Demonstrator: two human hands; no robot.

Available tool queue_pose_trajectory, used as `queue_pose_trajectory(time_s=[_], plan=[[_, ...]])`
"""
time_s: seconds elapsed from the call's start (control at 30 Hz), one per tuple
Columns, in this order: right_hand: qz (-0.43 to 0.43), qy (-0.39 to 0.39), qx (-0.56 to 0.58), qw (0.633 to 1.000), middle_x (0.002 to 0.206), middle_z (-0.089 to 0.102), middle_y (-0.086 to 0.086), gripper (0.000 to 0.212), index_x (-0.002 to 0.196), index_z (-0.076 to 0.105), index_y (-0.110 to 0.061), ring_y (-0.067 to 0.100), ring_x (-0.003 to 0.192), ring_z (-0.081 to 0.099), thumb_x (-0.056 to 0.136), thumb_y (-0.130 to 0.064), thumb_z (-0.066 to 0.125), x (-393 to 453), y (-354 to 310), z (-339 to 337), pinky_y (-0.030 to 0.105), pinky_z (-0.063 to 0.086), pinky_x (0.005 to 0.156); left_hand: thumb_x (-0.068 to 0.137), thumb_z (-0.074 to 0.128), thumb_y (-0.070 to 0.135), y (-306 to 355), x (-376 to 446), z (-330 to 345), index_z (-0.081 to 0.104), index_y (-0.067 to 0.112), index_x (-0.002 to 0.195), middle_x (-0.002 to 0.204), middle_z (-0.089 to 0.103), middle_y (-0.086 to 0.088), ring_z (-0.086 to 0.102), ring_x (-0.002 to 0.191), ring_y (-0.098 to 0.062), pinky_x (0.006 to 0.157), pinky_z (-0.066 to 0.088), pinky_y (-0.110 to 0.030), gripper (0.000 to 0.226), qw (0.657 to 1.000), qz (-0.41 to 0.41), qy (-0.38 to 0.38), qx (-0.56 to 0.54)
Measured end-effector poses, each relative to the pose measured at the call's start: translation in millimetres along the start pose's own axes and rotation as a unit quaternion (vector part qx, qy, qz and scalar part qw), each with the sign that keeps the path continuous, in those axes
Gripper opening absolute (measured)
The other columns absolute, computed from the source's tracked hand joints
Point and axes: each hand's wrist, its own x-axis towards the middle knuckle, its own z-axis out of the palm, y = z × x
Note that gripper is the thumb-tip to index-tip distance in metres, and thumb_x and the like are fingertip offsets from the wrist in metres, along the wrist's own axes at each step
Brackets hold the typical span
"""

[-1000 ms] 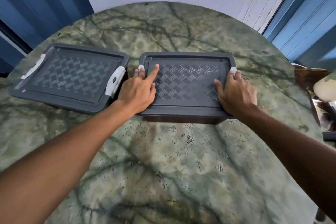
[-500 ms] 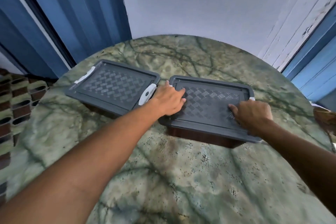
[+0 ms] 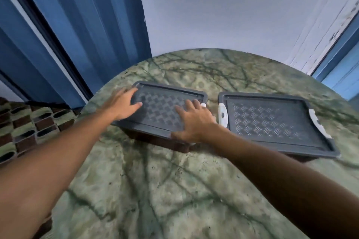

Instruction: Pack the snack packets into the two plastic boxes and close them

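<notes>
Two plastic boxes with grey patterned lids stand side by side on the green marble table. My left hand lies with spread fingers on the left end of the left box's lid. My right hand lies flat with spread fingers on that lid's right end, beside a white latch. The right box has its lid on, and white latches show at both its ends. No hand touches the right box. No snack packets are in sight; the lids hide the boxes' insides.
The round table's far edge meets a pale wall. Blue panels stand at the left and a blue frame at the right. A patterned block floor shows off the table's left edge.
Both hands left the right box's lid and moved onto the left box's lid. The camera swung left and up, so the boxes now sit further right in view.
</notes>
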Motion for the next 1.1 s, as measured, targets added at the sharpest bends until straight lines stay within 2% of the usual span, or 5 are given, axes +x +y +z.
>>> queue_pose_trajectory(time_s=[0.17, 0.33, 0.8, 0.97, 1.1], plan=[[0.001, -0.046, -0.072, 0.996, 0.158, -0.013, 0.019, 0.123, 0.151, -0.011, -0.029, 0.047, 0.141, -0.018, 0.063, -0.083, 0.055, 36.7, -34.0, 49.3, 0.069, -0.006, 0.109, 0.052, 0.039, 0.096, -29.6, 16.9, 21.6, 0.009, 0.055, 0.144, 0.157, -0.022, 0.009, -0.011, 0.146, -0.031, 0.116, 0.014, -0.054, 0.105, 0.991, 0.062, -0.107, 0.053], [0.01, -0.053, -0.024, 0.998, 0.159, -0.015, 0.014, 0.104, 0.15, -0.011, -0.036, 0.044, 0.142, -0.02, 0.076, -0.052, 0.06, 38.9, -29.8, 59.2, 0.065, -0.009, 0.111, 0.038, 0.02, 0.105, -39.2, 21.4, 38.5, 0.008, 0.062, 0.14, 0.158, -0.014, 0.013, 0.008, 0.144, -0.029, 0.113, 0.024, -0.05, 0.111, 0.993, 0.059, -0.089, 0.053], [-0.051, -0.055, -0.042, 0.996, 0.161, -0.012, 0.008, 0.099, 0.15, -0.005, -0.042, 0.036, 0.146, -0.014, 0.077, -0.05, 0.061, 30.0, 12.5, 53.4, 0.059, -0.005, 0.115, 0.061, 0.031, 0.093, -3.2, -16.1, 46.1, 0.009, 0.052, 0.146, 0.16, -0.009, 0.002, 0.016, 0.138, -0.038, 0.106, 0.033, -0.047, 0.097, 0.997, 0.018, -0.058, 0.052], [-0.029, -0.055, -0.06, 0.996, 0.161, -0.01, 0.011, 0.101, 0.151, -0.007, -0.037, 0.038, 0.146, -0.009, 0.077, -0.051, 0.06, 25.7, 4.0, 50.0, 0.059, -0.001, 0.116, 0.059, 0.032, 0.095, -4.8, -14.3, 44.0, 0.009, 0.055, 0.145, 0.16, -0.008, 0.004, 0.012, 0.141, -0.037, 0.109, 0.029, -0.048, 0.097, 0.996, 0.014, -0.08, 0.042], [-0.006, -0.021, 0.082, 0.996, 0.161, -0.01, 0.01, 0.1, 0.152, -0.006, -0.032, 0.03, 0.148, 0.002, 0.083, -0.049, 0.065, -6.2, -14.5, 8.7, 0.051, 0.015, 0.117, 0.048, 0.028, 0.1, -14.8, -23.3, 26.1, 0.015, 0.051, 0.146, 0.158, -0.018, 0.006, -0.022, 0.143, -0.031, 0.116, 0.003, -0.052, 0.11, 0.986, 0.034, -0.152, -0.065]])
